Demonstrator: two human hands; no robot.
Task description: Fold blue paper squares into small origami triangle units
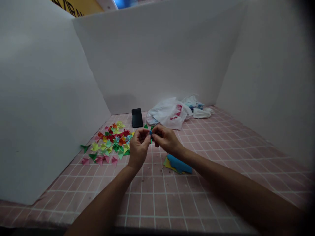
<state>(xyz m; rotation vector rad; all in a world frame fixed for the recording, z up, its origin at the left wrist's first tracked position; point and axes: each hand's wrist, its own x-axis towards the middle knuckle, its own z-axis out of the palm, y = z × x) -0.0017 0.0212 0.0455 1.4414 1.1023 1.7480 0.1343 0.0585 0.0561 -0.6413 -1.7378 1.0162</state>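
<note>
A small piece of blue paper (150, 132) is pinched between the fingertips of both hands, above the middle of the table. My left hand (139, 144) grips it from the left, and my right hand (166, 139) grips it from the right. Most of the paper is hidden behind the fingers, so its folds cannot be made out. Left of my hands lies a loose heap of folded paper pieces (110, 141) in pink, red, orange, yellow and green. A stack of blue and yellow paper (179, 164) rests under my right forearm.
A black phone (137, 118) lies behind the heap. White plastic bags (169, 113) with red print sit at the back, beside a crumpled white and blue packet (194, 103). White panels (159, 59) enclose the back and both sides of the pink checked tablecloth (157, 203).
</note>
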